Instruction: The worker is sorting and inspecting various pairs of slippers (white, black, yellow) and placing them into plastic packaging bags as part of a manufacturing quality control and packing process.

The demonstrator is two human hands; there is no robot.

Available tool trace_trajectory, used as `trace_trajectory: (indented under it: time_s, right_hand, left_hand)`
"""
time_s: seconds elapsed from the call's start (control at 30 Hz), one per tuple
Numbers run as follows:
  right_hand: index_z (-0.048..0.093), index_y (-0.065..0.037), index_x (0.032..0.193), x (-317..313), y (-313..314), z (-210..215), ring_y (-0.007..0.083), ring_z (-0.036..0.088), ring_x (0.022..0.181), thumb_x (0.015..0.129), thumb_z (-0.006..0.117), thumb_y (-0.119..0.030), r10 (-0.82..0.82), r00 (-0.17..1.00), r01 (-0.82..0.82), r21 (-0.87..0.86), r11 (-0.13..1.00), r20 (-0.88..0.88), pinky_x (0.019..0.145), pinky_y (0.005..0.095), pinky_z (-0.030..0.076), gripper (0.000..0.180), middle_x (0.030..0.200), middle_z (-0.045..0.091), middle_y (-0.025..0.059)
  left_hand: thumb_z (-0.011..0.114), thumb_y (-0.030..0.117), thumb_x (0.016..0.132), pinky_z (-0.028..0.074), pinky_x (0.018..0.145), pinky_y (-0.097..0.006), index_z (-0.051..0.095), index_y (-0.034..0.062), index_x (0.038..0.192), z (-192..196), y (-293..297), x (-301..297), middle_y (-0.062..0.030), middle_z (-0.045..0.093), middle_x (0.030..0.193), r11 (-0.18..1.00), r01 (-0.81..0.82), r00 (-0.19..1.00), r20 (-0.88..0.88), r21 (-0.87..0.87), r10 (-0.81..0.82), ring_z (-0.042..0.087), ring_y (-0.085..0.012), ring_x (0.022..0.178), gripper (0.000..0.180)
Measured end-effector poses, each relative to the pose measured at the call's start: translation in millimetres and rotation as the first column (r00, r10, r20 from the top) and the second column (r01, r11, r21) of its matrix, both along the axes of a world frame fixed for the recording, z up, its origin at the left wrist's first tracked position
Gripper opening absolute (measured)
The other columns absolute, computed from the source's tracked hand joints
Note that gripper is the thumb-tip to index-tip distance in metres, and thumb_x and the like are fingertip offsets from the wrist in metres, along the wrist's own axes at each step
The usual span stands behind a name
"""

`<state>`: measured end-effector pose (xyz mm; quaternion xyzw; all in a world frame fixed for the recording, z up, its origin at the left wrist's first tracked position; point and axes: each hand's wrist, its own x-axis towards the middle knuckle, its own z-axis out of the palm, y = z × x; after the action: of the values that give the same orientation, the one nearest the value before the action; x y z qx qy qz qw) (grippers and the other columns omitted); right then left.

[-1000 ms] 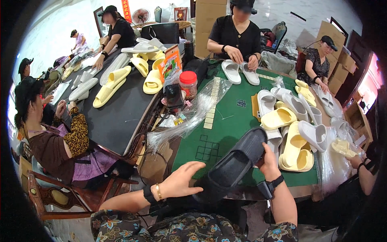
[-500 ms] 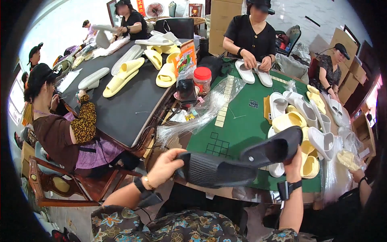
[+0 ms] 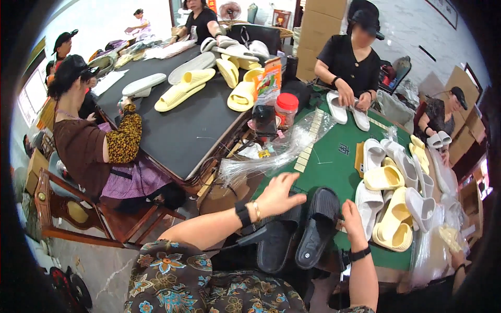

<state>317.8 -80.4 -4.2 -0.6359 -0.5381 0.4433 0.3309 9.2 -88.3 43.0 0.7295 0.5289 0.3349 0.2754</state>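
Note:
Two black slippers lie side by side at the near edge of the green table, the left slipper (image 3: 274, 245) partly hidden by my arm and the right slipper (image 3: 317, 224) in full sight. My left hand (image 3: 282, 197) is just above the left one, fingers stretched and holding nothing. Beside the right slipper is my right hand (image 3: 355, 223), its fingers extended and apart, also with nothing in it. To the right of that hand sits a pile of slippers, among them a yellow slipper (image 3: 384, 178) and a light grey slipper (image 3: 368, 201).
Across the green table (image 3: 326, 169), a co-worker handles white slippers (image 3: 361, 118). A bundle of clear plastic strips (image 3: 245, 169) and a red-lidded jar (image 3: 286, 108) lie toward the left. More slippers rest on the dark table (image 3: 172, 130), where a co-worker sits on a wooden chair (image 3: 78, 214).
Both hands have let go of the black slippers, which were held up and now lie side by side at the table's edge. The view has shifted left.

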Motion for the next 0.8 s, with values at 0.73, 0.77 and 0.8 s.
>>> trace_trajectory:
  time_s: [0.73,0.77,0.8]
  right_hand:
    - [0.062,-0.003,0.106,7.2,-24.2,-10.9,0.0091,0.058,0.071,0.098,0.052,-0.027,0.076,0.979,-0.086,-0.048,0.995,-0.187,0.054,0.0208,0.042,0.027,0.086,0.061,0.0025]
    - [0.062,-0.002,0.106,7.4,-26.2,-13.5,0.0120,0.060,0.074,0.096,0.054,-0.024,0.060,0.979,-0.069,-0.039,0.997,-0.196,0.057,0.0232,0.044,0.025,0.087,0.062,0.0034]
    - [0.061,0.000,0.105,7.2,-26.5,-12.5,0.0149,0.061,0.076,0.094,0.056,-0.021,0.037,0.979,-0.044,-0.032,0.999,-0.203,0.061,0.0256,0.047,0.024,0.088,0.062,0.0044]
  left_hand:
    - [0.063,0.015,0.076,0.053,0.070,-0.039,0.068,0.0057,0.092,-11.4,49.5,-131.8,-0.0120,0.064,0.100,0.919,-0.107,0.418,-0.821,0.380,0.389,0.064,-0.0245,0.086,0.019]
    - [0.063,0.016,0.076,0.053,0.069,-0.037,0.069,0.0069,0.089,-18.5,52.0,-139.9,-0.0110,0.065,0.095,0.910,-0.099,0.400,-0.822,0.402,0.406,0.064,-0.0240,0.086,0.017]
    - [0.062,0.017,0.077,0.052,0.069,-0.036,0.070,0.0081,0.086,-20.5,53.0,-147.1,-0.0100,0.066,0.091,0.903,-0.086,0.388,-0.820,0.422,0.420,0.065,-0.0236,0.085,0.015]
